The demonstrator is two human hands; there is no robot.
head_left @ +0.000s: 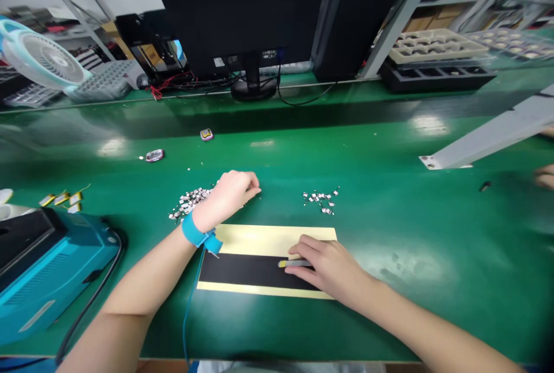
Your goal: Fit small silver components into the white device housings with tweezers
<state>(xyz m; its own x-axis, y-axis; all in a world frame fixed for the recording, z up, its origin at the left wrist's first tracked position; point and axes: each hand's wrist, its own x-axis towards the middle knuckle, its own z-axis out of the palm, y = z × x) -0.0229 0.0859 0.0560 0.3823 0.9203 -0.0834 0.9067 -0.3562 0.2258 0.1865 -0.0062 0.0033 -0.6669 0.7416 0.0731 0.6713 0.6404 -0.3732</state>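
My left hand [228, 195], with a blue wrist strap [194, 231] round its wrist, is over the right side of a pile of small silver-and-black parts [190, 201]. Its thumb and fingertips are pressed together; anything between them is too small to make out. My right hand [324, 268] grips a slim grey tool with a yellow end [289, 263], whose rest is hidden under the fingers. Beneath that hand lies a pale yellow sheet [268, 239] with a wide black strip [242, 270] along it. A smaller scatter of similar parts [322, 198] lies beyond the sheet, on the green table.
A blue machine [56, 269] with a black cable stands at left, with several yellow-edged pieces [60, 198] behind it. Two small cases [154, 155] lie farther back. A monitor [253, 75] stands behind. At right are a metal post [489, 130] and another person's hand [546, 176].
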